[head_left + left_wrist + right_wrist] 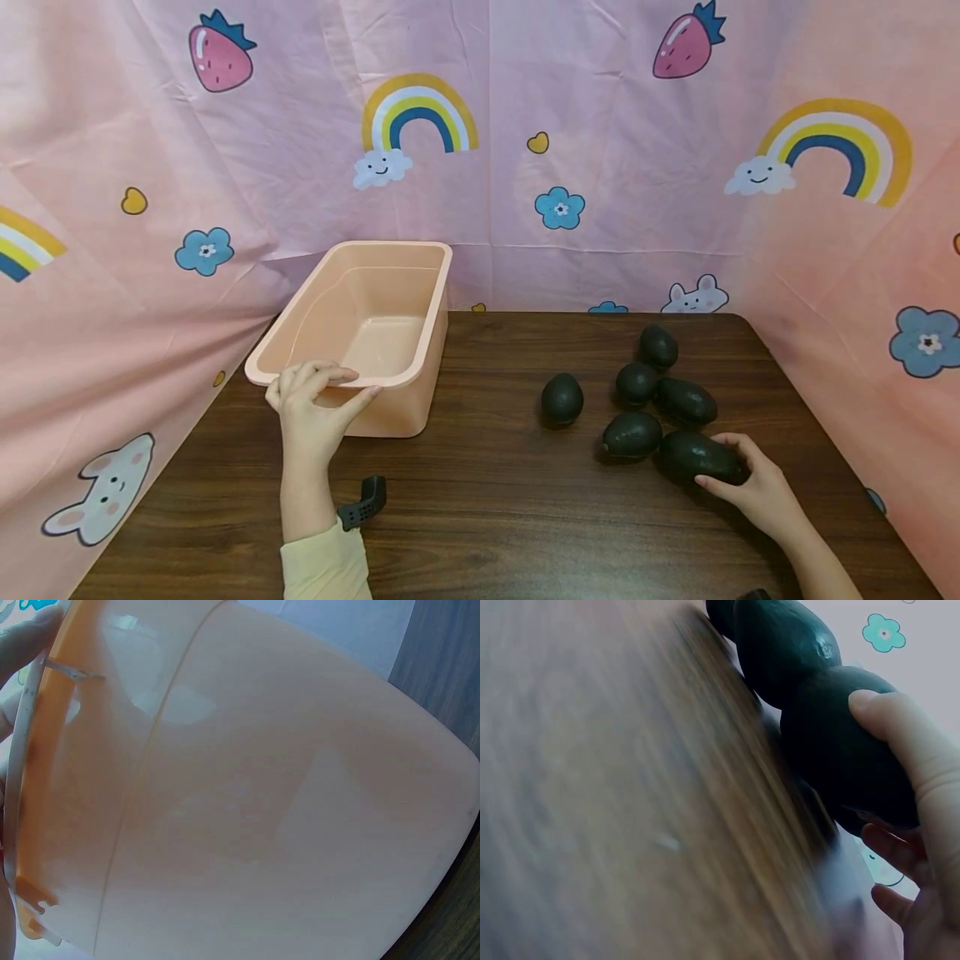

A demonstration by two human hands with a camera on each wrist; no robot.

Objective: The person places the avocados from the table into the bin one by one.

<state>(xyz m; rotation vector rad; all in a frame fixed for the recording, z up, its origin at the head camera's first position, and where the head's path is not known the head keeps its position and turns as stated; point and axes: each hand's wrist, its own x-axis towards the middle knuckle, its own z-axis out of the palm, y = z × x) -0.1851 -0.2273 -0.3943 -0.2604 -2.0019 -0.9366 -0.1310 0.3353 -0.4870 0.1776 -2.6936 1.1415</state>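
Note:
My left hand [309, 412] grips the near rim of a peach-coloured plastic basin [429, 383], its fingers over the edge and the thumb along the front. In the left wrist view the basin's outer wall [247, 795] fills most of the frame. On the right, my right hand [759, 485] holds a dark green avocado [697, 457] by its near end, thumb on one side and fingers on the other. Close against it lies another avocado [632, 435]. The right wrist view shows the thumb [900, 731] pressed on the held avocado [840, 742].
More avocados cluster just beyond, including one [686, 401] behind the held one and one [658, 346] farthest back. A single avocado [562, 398] lies apart to their left. All rest on a dark wooden table [510, 517]. Patterned cloth [517, 100] hangs around the back and sides.

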